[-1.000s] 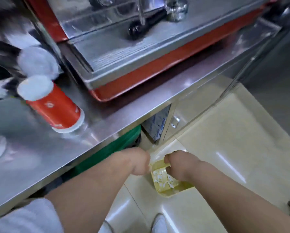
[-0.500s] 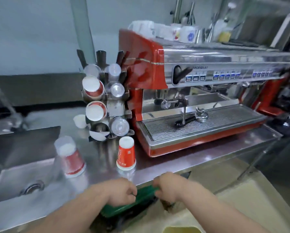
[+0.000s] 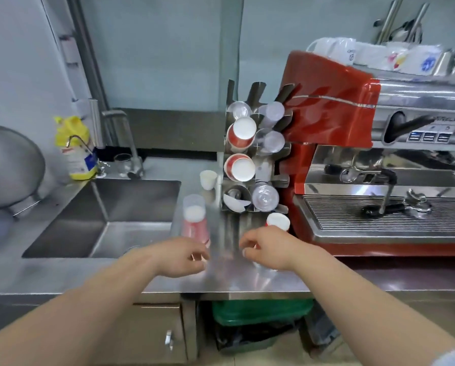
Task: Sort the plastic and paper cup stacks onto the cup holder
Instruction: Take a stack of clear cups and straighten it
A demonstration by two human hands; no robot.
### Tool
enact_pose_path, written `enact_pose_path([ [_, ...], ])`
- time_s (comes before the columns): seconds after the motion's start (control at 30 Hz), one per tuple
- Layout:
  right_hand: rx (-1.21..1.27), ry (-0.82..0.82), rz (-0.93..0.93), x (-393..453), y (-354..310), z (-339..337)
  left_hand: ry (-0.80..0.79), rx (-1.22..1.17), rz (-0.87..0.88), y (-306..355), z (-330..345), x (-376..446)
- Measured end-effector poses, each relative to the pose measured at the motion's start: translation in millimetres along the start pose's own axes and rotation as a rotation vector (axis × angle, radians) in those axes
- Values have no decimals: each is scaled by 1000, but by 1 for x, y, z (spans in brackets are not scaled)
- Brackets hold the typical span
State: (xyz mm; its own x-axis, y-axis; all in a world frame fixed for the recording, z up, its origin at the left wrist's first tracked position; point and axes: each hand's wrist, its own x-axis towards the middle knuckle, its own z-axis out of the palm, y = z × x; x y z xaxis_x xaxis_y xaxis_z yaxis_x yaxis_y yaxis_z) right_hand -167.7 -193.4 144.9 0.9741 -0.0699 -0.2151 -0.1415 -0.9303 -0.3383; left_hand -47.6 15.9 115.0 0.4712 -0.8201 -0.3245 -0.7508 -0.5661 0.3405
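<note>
- Currently, head view only: my left hand (image 3: pixel 180 257) is over the steel counter (image 3: pixel 247 281), fingers loosely curled and partly spread, closed on nothing that I can see.
- Just beyond its fingertips stands an upside-down stack: a clear plastic cup over a red paper cup (image 3: pixel 194 220). Whether the fingers touch it, I cannot tell; motion blur.
- My right hand (image 3: pixel 267 250) is also over the counter, fingers bent inward, half open, holding nothing visible.
- A second red paper cup (image 3: pixel 278 221), upside down, stands right behind the right hand, partly hidden by it. Contact not determinable.
- Cup holder (image 3: pixel 258 157) stands on the counter, just beside the red espresso machine (image 3: pixel 332 114) on its left flank.
- Holder contents: red paper cups (image 3: pixel 241 134) in the left column, white bases facing me; clear plastic cups (image 3: pixel 271 141) in the right column. Lowest left slot shows something white, unclear.
- Small white cup (image 3: pixel 208 179) stands upright on the counter left of the holder.
- Sink (image 3: pixel 131 207) lies left of the stack; a yellow bottle (image 3: pixel 76 149) stands behind it.
- Green bin (image 3: pixel 260 311) sits under the counter edge.
</note>
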Motion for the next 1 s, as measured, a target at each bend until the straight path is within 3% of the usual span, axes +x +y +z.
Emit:
enact_pose_path([
  [0.17, 40, 60, -54, 39, -22, 12, 64, -73, -52, -49, -11, -4],
  [0.3, 72, 144, -87, 72, -37, 19, 210, -324, -91, -77, -19, 5],
  [0.47, 134, 227, -14, 112, -47, 25, 329, -416, -108, -104, -34, 31],
  [0.83, 347, 226, 182, 169, -42, 54, 266, -517, -84, -117, -42, 96],
  [1.0, 483, 208, 134, 178, -25, 81, 271, -564, -57, -109, -35, 103],
])
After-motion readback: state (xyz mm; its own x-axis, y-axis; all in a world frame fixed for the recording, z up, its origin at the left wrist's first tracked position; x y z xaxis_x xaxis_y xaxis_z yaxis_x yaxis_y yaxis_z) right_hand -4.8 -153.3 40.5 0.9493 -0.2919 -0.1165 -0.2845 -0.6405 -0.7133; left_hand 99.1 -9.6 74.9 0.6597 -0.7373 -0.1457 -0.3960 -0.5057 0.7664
